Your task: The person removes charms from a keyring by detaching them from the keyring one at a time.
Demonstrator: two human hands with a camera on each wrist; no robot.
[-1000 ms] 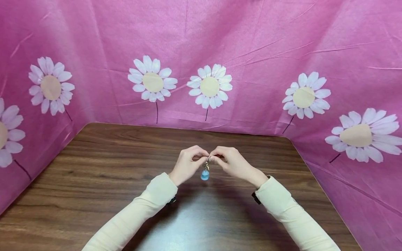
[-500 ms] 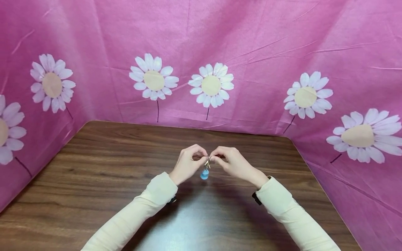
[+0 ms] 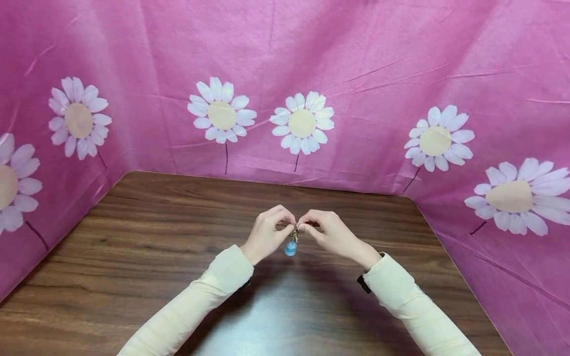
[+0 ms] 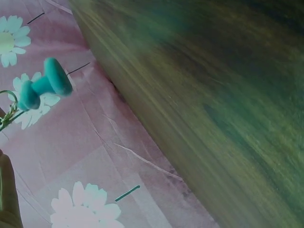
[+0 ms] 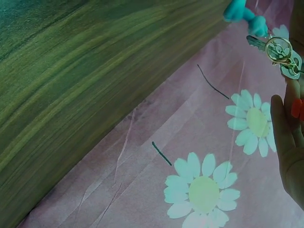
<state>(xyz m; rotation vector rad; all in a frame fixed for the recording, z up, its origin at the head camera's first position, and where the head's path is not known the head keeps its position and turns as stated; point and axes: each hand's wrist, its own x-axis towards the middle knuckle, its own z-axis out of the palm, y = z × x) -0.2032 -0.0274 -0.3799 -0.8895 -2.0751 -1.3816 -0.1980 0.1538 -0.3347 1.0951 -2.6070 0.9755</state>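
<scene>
In the head view, my left hand [image 3: 269, 230] and right hand [image 3: 331, 235] meet above the table, fingertips pinching the top of a keychain [image 3: 295, 236]. A blue charm [image 3: 290, 248] dangles below the fingers. It appears as a teal dumbbell shape [image 4: 45, 84] in the left wrist view, joined to a thin chain [image 4: 9, 114]. The right wrist view shows a gold ring [image 5: 279, 61] and a metal key [image 5: 256, 42] close to the right fingers [image 5: 280, 123]. Exactly which part each fingertip pinches is hidden.
A brown wood-grain table [image 3: 147, 237] lies beneath both hands. Pink cloth [image 3: 356, 49] printed with white daisies stands round its back and sides. A small orange-red patch [image 5: 298, 109] shows by the right fingers; what it is cannot be made out.
Both hands stay almost in place, still pinching the keychain. The hanging charm and metal pieces swing and turn slightly. The head view shifts a little.
</scene>
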